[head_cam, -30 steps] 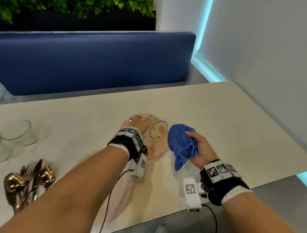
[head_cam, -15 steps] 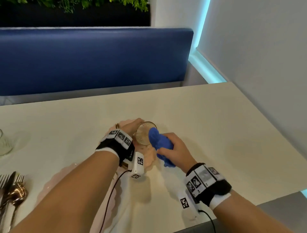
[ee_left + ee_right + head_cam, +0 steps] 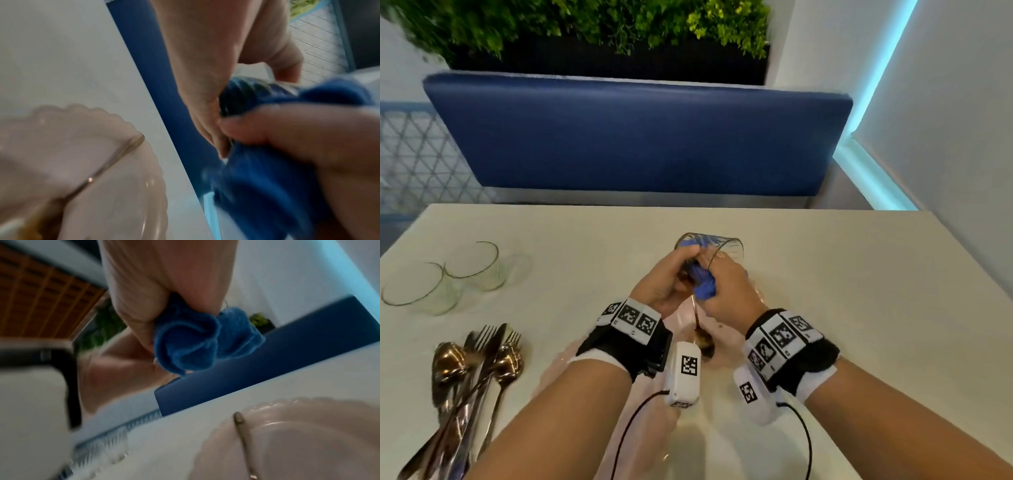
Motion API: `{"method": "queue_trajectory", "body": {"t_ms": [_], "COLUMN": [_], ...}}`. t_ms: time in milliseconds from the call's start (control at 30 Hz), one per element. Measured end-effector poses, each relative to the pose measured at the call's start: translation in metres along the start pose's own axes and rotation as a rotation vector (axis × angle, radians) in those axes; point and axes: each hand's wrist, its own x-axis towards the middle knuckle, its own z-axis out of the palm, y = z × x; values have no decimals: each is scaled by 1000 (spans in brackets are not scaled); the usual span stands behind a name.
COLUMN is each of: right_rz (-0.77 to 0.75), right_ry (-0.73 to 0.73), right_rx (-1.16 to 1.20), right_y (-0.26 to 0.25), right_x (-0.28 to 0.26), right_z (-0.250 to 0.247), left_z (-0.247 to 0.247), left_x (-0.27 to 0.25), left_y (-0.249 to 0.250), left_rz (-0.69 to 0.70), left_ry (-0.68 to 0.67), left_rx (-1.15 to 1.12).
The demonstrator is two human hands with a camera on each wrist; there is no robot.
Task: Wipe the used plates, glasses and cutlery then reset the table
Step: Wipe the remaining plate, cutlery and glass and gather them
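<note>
We judge this a restaurant or café booth: a blue padded bench (image 3: 640, 137) behind a pale surface (image 3: 825, 291), a plant wall (image 3: 585, 31), glasses (image 3: 472, 270) and gold cutlery (image 3: 469, 370) set out.

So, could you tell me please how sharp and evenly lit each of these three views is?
Head view: bright, mostly sharp, the hedge smeared at the top. Left wrist view: motion-blurred, the pink plate soft. Right wrist view: dimmer, blurred, only the blue cloth fairly legible.

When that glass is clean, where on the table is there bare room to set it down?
The cream table is bare right of the right hand, out to the wall-side edge, and along the far edge by the blue bench. The left is crowded: two clear glasses, gold cutlery, pink scalloped plates under the wrists.
</note>
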Motion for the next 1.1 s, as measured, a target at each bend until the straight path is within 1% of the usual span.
{"method": "queue_trajectory", "body": {"t_ms": [33,67,100,133,167,200,233,267,300,333,367,400,467,500,533,567,600,633,700,733,800,833,900,967,1000,1033,1067,1100], "right_rz": [-52,-166,-266,-253,-226,-254,-254,-140,-79,31,68,107,179,205,218,212,195,176,110,69,19,16,8,-10,-24,-31,-31,-24], "right_ry": [-8,-9,-13,-92,-166,-130,-132,-57,60,-69,-125,-129,-186,-181,-150,-115,-107,-123,-241,-307,-394,-413,-445,-464,-465,-437,-370,-252], "right_rx": [-5,-64,-78,-12,60,117,252,444,567,659,747,816,1000,1013,948,864,768,684,545,481,407,406,439,484,512,546,598,648], "right_y": [-7,-17,-27,-33,-36,-44,-53,-64,-66,-77,-82,-81,-92,-96,-99,-102,-104,-106,-111,-114,-119,-121,-130,-140,-147,-153,-158,-161], "right_x": [-1,-3,-4,-6,-4,-4,0,5,12,11,12,12,13,16,18,21,24,25,26,27,34,40,48,52,54,56,57,62], "right_z": [-3,-5,-4,-4,-1,-1,5,11,17,21,24,27,26,29,32,36,41,46,54,55,52,47,35,32,33,39,45,54], "left_z": [-8,-14,-22,-27,-31,-30,-30,-29,-30,-34,-39,-44,-54,-59,-64,-72,-80,-88,-101,-105,-111,-115,-129,-140,-143,-143,-142,-140], "left_x": [-6,-15,-21,-28,-32,-38,-39,-40,-39,-39,-40,-45,-57,-62,-66,-67,-68,-68,-71,-73,-84,-91,-104,-116,-120,-122,-123,-126], "left_y": [8,19,29,41,48,55,58,59,59,58,56,55,49,45,41,39,38,39,43,44,49,53,62,70,72,74,75,75], "left_rz": [-11,-51,-137,-248,-319,-327,-268,-163,-8,151,297,406,535,561,567,552,524,468,323,271,203,145,-15,-160,-196,-203,-182,-140], "left_ry": [-56,-97,-101,-87,-45,-1,42,98,153,202,238,269,309,326,336,353,376,397,405,388,331,269,102,-44,-75,-80,-60,-38], "left_rx": [35,99,190,259,325,390,465,499,492,461,444,441,462,459,434,405,377,339,221,190,233,276,305,241,192,139,101,70]}}
